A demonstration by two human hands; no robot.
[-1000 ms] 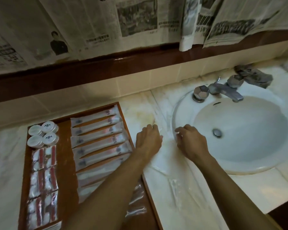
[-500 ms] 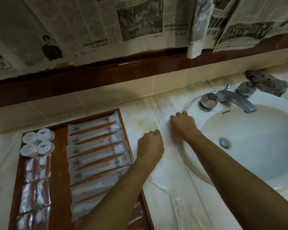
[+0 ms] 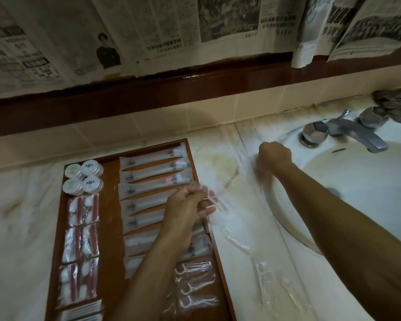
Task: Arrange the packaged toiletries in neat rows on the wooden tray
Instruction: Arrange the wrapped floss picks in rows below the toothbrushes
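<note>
The wooden tray (image 3: 109,228) lies on the marble counter at the left. It holds a column of long toothbrush packets (image 3: 148,177), round white lidded tubs (image 3: 83,177), red-and-white packets (image 3: 81,242) and floss pick packets (image 3: 195,286). My left hand (image 3: 188,205) hovers over the tray's right edge and pinches a clear floss pick packet (image 3: 214,200). My right hand (image 3: 274,156) is curled into a fist on the counter by the sink rim, with blurred clear plastic (image 3: 262,172) under it. More clear packets (image 3: 264,274) lie on the counter to the right of the tray.
A white sink (image 3: 357,181) with a metal faucet (image 3: 357,133) takes up the right side. A grey cloth (image 3: 396,105) lies behind the faucet. Newspaper sheets (image 3: 195,26) hang over the tiled wall behind the counter.
My left hand moved from the counter back over the tray's right edge with a clear packet in its fingers. My right hand stayed up near the faucet.
</note>
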